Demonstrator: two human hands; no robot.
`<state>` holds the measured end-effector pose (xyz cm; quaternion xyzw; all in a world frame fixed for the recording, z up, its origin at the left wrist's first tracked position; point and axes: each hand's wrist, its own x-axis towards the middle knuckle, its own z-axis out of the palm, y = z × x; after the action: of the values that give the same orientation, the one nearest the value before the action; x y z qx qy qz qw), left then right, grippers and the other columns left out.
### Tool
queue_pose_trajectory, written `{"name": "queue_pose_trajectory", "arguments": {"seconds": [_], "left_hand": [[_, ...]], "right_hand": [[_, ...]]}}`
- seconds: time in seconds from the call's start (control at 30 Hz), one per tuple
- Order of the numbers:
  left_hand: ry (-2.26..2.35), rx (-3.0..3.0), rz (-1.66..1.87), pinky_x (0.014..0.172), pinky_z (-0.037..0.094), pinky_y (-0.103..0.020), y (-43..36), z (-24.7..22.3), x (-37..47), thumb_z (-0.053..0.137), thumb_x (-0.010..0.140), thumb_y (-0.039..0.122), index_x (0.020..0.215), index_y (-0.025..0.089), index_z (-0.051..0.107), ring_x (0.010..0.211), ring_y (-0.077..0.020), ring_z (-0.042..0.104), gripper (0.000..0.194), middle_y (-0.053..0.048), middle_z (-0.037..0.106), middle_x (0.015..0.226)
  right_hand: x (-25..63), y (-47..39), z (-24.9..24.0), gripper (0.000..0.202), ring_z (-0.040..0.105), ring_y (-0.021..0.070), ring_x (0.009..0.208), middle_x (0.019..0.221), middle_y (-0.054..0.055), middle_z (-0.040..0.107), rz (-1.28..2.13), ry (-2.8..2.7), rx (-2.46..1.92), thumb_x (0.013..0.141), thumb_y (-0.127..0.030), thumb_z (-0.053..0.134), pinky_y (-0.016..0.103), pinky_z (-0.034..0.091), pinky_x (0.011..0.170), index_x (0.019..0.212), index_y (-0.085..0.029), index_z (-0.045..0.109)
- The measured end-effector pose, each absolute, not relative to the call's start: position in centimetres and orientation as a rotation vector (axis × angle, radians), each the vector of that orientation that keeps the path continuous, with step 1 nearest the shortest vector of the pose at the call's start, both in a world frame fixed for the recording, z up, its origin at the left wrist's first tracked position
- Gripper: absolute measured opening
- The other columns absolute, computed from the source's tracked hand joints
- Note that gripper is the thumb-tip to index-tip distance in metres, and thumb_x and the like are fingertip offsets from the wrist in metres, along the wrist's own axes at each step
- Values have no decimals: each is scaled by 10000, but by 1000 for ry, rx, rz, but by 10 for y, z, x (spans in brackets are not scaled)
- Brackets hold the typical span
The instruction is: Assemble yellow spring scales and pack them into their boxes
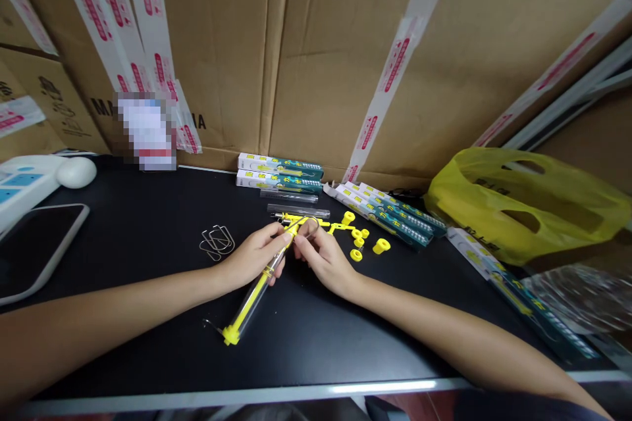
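A smooth black tabletop (148, 348) with a pale metallic front edge (276, 395) stands against a tall wall of brown cardboard (222, 46), its creased faces crossed by strips of glossy tape (397, 56) printed in red. At the far left lie a white device with blue panels (24, 177), a round white knob (78, 173) beside it, and a dark-screened phone (37, 253) in a pale rim. To the right a thin, crumpled yellow bag (474, 171) slumps near crinkled clear plastic (577, 293). Slim printed cartons (279, 182) in white and green lie along the back and right, with clear tubes (291, 197) just in front of the rear pair. Small flanged yellow plastic parts (381, 247) are scattered beyond the right hand (323, 260), and shiny bent wire hooks (217, 241) lie tangled left of the left hand (254, 253). Between the hands, tilted over the table's middle, is a transparent cylinder (253, 300) with a yellow core and a ribbed yellow end cap (231, 334); the left thumb and fingers close around its upper part, while the right fingers curl in at a curved wire (309, 218) by its top, though I cannot tell exactly what they pinch
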<state>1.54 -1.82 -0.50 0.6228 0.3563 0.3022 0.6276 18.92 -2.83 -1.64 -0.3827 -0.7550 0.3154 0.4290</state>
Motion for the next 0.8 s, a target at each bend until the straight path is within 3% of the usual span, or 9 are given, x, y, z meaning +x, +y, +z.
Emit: {"name": "queue_pose_trajectory", "arguments": {"seconds": [0.4,0.8], "left_hand": [[936,1266,765,301,296,-132,-23,-2,20,430,903,454,783,182,450,342,-47,382,298,76,444,500],[835,1187,725,285,289,-132,-21,7,15,426,914,410,764,189,416,300,-42,354,267,78,444,472]], "right_hand": [[182,-23,-21,220,438,120,651,731,-16,441,922,-1812,-841,938,-337,451,251,408,597,767,-215,390],[182,-24,-15,217,528,124,675,738,-5,513,1084,-1710,-837,900,-344,536,261,495,599,770,-206,430]]}}
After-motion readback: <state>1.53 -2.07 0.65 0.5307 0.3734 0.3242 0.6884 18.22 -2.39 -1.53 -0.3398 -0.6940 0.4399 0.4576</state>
